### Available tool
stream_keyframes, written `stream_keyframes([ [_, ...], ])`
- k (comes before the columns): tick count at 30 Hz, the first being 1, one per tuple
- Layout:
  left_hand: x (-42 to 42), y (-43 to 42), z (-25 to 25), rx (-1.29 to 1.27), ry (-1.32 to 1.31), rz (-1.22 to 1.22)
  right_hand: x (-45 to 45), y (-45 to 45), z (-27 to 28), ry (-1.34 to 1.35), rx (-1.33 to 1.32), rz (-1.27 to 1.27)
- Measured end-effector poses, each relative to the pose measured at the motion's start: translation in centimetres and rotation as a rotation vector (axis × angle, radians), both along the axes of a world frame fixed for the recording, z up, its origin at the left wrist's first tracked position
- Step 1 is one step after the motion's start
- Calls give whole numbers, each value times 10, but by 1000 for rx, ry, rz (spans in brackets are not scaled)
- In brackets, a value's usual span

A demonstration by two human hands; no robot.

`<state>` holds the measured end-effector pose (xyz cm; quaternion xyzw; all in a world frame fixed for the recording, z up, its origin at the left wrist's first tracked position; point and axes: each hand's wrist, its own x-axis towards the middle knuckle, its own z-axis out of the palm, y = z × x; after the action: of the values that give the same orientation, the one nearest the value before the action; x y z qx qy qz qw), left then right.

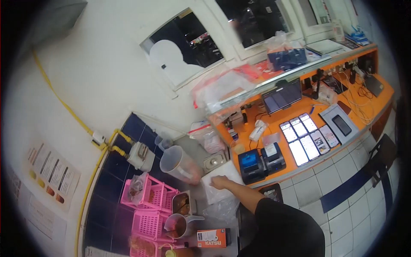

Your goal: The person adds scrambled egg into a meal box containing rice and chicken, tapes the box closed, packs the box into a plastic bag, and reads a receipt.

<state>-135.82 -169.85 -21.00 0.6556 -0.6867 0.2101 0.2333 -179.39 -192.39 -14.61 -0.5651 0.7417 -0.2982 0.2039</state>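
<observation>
My right hand (219,182) reaches in from a black sleeve (287,227). Its fingers look curled in a pinch at the surface of a white sheet or stack of wrapping paper (214,196), though the fingertips are small in view. A clear plastic bag (220,212) lies crumpled just below the paper. Beside it stands a tall clear plastic tub (180,165), and a small metal box (214,161) sits above. My left hand is out of view.
Pink baskets (147,222), a metal food pan (183,203), a measuring jug (176,225) and a KATSU box (212,238) crowd the left worktop. Two receipt printers (250,165) and several lit phones (304,147) occupy the orange counter (278,176). A dark chair (383,154) stands right.
</observation>
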Motion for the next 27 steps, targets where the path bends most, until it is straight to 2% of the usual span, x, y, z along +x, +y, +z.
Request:
stream_keyframes([
  [3,-23,-23,45,187,394,-56,-10,-37,22,-315,-520,-124],
  [5,-43,-42,88,316,962,-194,11,11,121,-436,-654,-110],
  [7,-63,-60,138,391,1534,-384,43,11,164,-736,-741,82],
  [9,-76,-72,185,444,1831,-599,91,44,208,-697,-890,316],
  [10,-80,-75,204,475,1914,-710,112,102,245,-705,-699,448],
  [12,-83,-72,232,509,1921,-850,146,147,251,-582,-488,677],
  [13,-82,-66,244,521,1888,-894,176,149,226,-453,-475,778],
  [14,-81,-62,250,528,1856,-939,193,160,211,-255,-545,761],
  [15,-83,-62,246,418,1729,-799,205,174,195,-57,-615,742],
  [18,-70,-42,232,234,1454,-458,220,184,142,-650,-739,612],
  [19,-74,-17,246,140,1121,-498,227,187,127,-698,-721,497],
  [21,-78,12,259,224,1036,-506,242,193,98,-785,-675,264],
  [22,-81,26,264,270,991,-503,255,196,82,-911,-648,353],
  [23,-97,39,273,406,1310,-613,261,201,70,-984,-551,423],
  [27,-87,57,222,739,1407,-380,279,235,38,-1268,10,841],
])
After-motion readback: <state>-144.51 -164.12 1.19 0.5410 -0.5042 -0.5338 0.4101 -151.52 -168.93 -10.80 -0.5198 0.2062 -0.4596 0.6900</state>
